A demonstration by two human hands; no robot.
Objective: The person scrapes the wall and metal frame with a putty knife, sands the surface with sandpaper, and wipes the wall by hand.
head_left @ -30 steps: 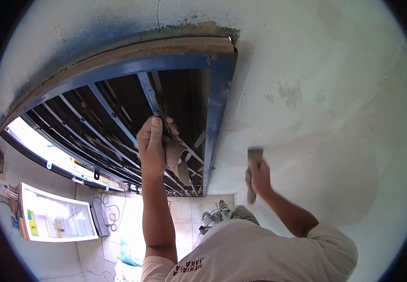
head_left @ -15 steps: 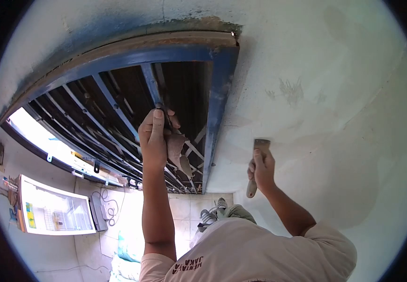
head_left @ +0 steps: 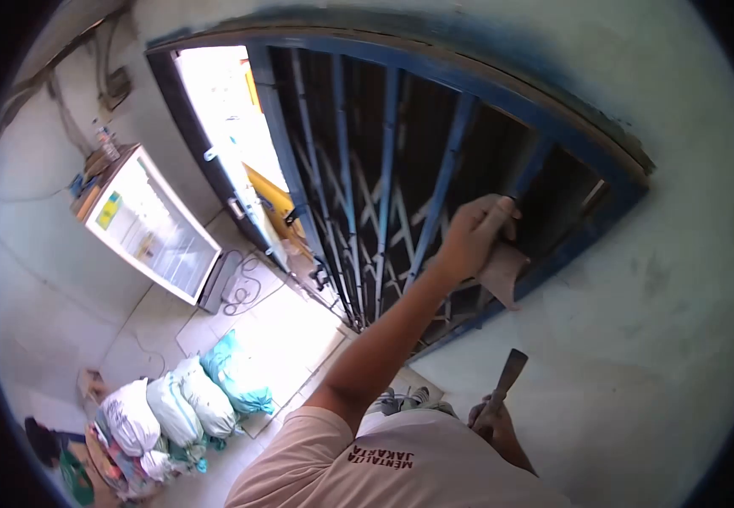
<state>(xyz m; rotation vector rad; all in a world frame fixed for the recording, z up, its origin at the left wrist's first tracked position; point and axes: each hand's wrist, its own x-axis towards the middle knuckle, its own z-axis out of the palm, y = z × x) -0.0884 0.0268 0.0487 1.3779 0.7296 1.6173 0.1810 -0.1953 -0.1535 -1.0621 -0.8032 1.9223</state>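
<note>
My left hand is raised and gripped around a bar of the blue metal window grille, with a brownish sheet of sandpaper pinched in it and hanging below the fingers. My right hand is low near my chest, closed around the handle of a putty scraper whose blade points up toward the white wall. The blade is off the wall.
A glass-door display fridge stands at left with a cable on the tiled floor. Several filled sacks lie on the floor below. A bright open doorway is beside the grille.
The view has swung left and down. My right hand has dropped away from the wall with the scraper. My left hand keeps its hold on the grille bar.
</note>
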